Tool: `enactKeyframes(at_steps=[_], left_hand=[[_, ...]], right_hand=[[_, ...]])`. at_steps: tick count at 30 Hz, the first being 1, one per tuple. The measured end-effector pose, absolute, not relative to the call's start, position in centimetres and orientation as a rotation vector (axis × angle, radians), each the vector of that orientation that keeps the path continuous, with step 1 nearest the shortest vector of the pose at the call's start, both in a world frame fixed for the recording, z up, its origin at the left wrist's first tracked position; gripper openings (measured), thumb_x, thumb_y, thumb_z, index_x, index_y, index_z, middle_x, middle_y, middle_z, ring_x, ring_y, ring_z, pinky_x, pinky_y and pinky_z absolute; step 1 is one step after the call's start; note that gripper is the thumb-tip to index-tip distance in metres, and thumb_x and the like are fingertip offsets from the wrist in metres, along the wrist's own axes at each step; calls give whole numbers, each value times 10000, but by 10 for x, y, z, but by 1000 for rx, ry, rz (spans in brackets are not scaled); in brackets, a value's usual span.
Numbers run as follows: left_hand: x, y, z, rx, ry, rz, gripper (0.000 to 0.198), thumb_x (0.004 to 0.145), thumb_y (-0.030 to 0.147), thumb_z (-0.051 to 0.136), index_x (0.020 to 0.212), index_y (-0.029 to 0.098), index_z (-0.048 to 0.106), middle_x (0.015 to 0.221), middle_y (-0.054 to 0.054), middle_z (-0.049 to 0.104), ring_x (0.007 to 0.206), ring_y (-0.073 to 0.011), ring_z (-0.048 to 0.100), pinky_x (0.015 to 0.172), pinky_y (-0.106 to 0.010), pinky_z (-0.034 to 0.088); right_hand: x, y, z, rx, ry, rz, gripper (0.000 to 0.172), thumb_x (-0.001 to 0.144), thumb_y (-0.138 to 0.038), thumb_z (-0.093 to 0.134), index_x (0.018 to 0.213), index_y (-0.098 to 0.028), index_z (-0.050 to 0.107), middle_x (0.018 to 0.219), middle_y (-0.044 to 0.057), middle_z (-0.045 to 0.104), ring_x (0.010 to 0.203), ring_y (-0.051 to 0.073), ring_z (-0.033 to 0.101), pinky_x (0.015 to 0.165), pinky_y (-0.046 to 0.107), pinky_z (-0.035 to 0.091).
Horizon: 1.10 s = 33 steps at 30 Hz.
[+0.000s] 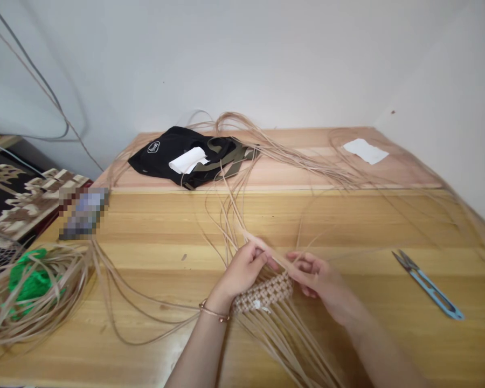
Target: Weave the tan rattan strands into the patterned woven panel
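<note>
A small piece of checked weaving (262,293) in pale flat cane lies on the wooden table, with long loose strands (275,334) trailing from it towards me and others fanning away across the table. My left hand (246,268), with a thin bracelet at the wrist, pinches strands at the weaving's upper edge. My right hand (313,276), slightly blurred, grips strands at the same edge from the other side. The two hands nearly meet above the weaving and hide part of its top edge.
Blue-handled thread snips (428,285) lie to the right. At the left are a coil of cane (44,318) around something green and a pixelated object (83,213). A black bag (186,153) and white paper (366,151) lie on the table's far part, with a wall behind.
</note>
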<state>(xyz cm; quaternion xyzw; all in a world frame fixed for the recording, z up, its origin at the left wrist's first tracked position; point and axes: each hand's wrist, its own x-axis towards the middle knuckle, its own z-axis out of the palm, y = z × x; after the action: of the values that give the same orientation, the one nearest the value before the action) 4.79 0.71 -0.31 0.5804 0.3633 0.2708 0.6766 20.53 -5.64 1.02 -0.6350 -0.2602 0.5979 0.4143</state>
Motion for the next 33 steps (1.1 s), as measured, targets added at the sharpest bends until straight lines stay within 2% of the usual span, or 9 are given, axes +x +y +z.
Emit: enactKeyframes(at_steps=[4,9,12,16,18,22,24,28,33], left_hand=[[48,6,-3,1293,807,611,241,771,382,512,819,146,496,715,-30,630,677,-133,585,622,-240,429],[48,4,4,1540,803,573,230,708,343,599,784,130,636,794,-52,660,739,-143,585,674,-232,433],[49,4,5,1629,773,563,198,739,298,565,741,131,670,746,-53,675,700,-140,588,657,-231,435],[49,6,4,1796,785,592,183,742,243,553,668,133,679,655,-44,661,642,-127,567,638,-225,419],[49,7,4,1853,787,587,195,747,239,542,651,135,676,647,-45,656,640,-127,562,634,-226,415],[48,6,5,1868,816,587,188,745,253,538,657,145,664,666,-40,653,656,-130,563,651,-231,411],[48,5,5,1846,827,566,181,750,248,526,672,149,655,665,-30,647,644,-124,558,635,-225,406],[47,5,4,1859,870,515,163,751,220,502,693,149,636,676,-27,626,674,-128,545,638,-222,394],[47,5,3,1877,841,464,160,763,198,465,717,149,610,716,-27,616,706,-127,537,678,-223,392]], right_hand=[[202,-55,12,-1624,-625,1552,330,452,-335,768,663,-148,596,478,-53,543,352,13,352,361,162,243],[200,-57,15,-1678,-754,1467,258,497,-340,738,643,-139,669,388,-49,493,358,40,367,371,185,261],[200,-58,14,-1712,-817,1372,239,532,-353,714,657,-150,696,433,-22,543,385,54,397,389,193,294],[202,-59,8,-1708,-943,1281,236,551,-370,688,664,-163,706,589,30,640,438,83,454,407,211,341],[202,-60,6,-1721,-951,1256,244,561,-375,682,666,-156,698,553,21,627,410,84,448,396,216,343],[201,-62,4,-1708,-899,1266,255,612,-390,661,683,-146,652,395,-42,504,342,72,411,364,204,309],[202,-62,3,-1656,-867,1317,274,626,-413,650,695,-151,612,445,-37,541,324,62,408,346,196,289],[202,-62,0,-1620,-769,1368,331,645,-461,618,742,-160,520,679,17,652,287,34,405,311,181,244],[199,-62,2,-1570,-733,1390,339,660,-468,604,761,-178,461,594,-30,612,293,36,413,319,161,223]])
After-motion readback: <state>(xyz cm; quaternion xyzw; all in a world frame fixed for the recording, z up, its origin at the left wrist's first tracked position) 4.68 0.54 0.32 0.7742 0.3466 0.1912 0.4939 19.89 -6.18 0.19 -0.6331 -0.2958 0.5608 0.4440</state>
